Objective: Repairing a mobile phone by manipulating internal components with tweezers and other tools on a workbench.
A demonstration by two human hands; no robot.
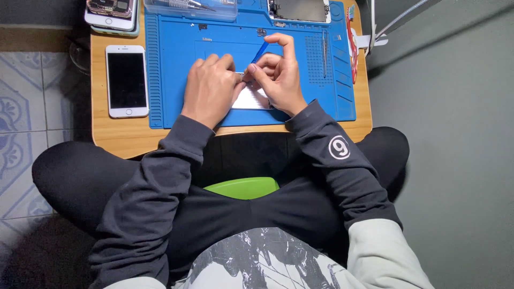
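- Pale patterned floor tiles (pixel 21 107) lie on our left and a smooth grey floor on our right, and between them sits a small wooden tabletop (pixel 115 136) with rounded corners and a light grain.
- We work over a blue rubbery mat (pixel 171 53) that covers most of the tabletop; it has ribbed grooves down its left edge and a dotted grid patch near the right.
- Our left hand (pixel 210 88) rests knuckles-up on the mat, its fingers curled and pinched together against a flat white rectangular part (pixel 251 100) that lies on the mat under both hands.
- Our right hand (pixel 278 75) has its fingers closed around a slim blue tool (pixel 261 52), which slants down toward the spot where the two hands meet; we cannot tell what its tip touches.
- A white phone (pixel 127 80) with a glossy black screen lies flat just left of the mat.
- More phones are stacked at the top left corner (pixel 112 13), and an opened phone body (pixel 299 10) lies at the mat's top edge.
- A red-handled tool (pixel 352 48) lies along the right edge.
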